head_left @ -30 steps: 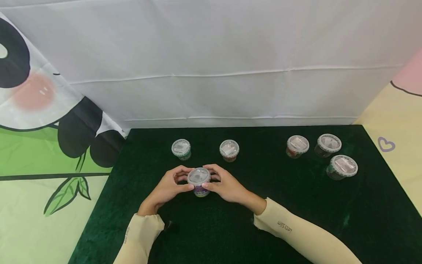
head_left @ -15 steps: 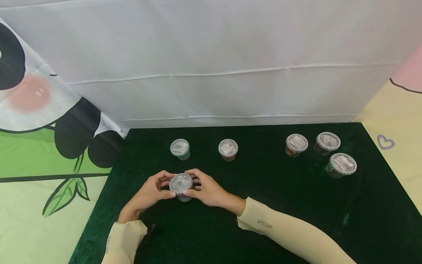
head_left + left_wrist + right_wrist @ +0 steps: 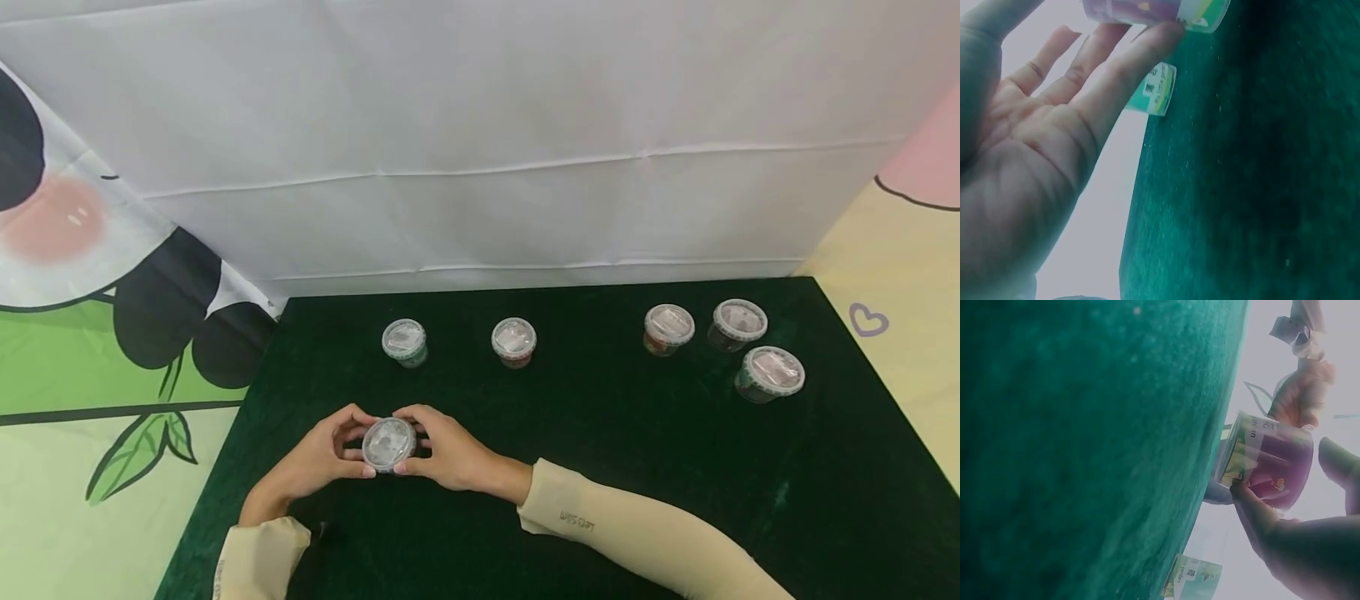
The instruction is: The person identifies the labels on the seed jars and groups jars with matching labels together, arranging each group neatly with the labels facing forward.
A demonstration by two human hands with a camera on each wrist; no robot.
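Observation:
Both hands hold a small round plastic tub with a frosted clear lid [image 3: 389,443], left of the middle in the head view. My left hand [image 3: 324,454] grips its left side, thumb in front and fingers behind. From the other side my right hand [image 3: 452,452] grips it the same way. A purple label wraps the tub [image 3: 1275,464] in the right wrist view, with yellow and green toward its base. In the left wrist view only the lower part of the tub [image 3: 1147,9] shows at the top edge, with left-hand fingertips against it.
Behind the hands stand a lidded tub with green [image 3: 405,342] and one with reddish-brown [image 3: 514,342]. Three more lidded tubs [image 3: 669,328] [image 3: 737,324] [image 3: 770,374] are grouped at the back right. Dark green cloth [image 3: 600,433] covers the table, and a white sheet [image 3: 480,150] hangs behind it.
Both hands have carried the purple-labelled tub leftward and nearer the body. Its lid now faces the head camera more squarely, hiding most of the label. The other tubs stay in place.

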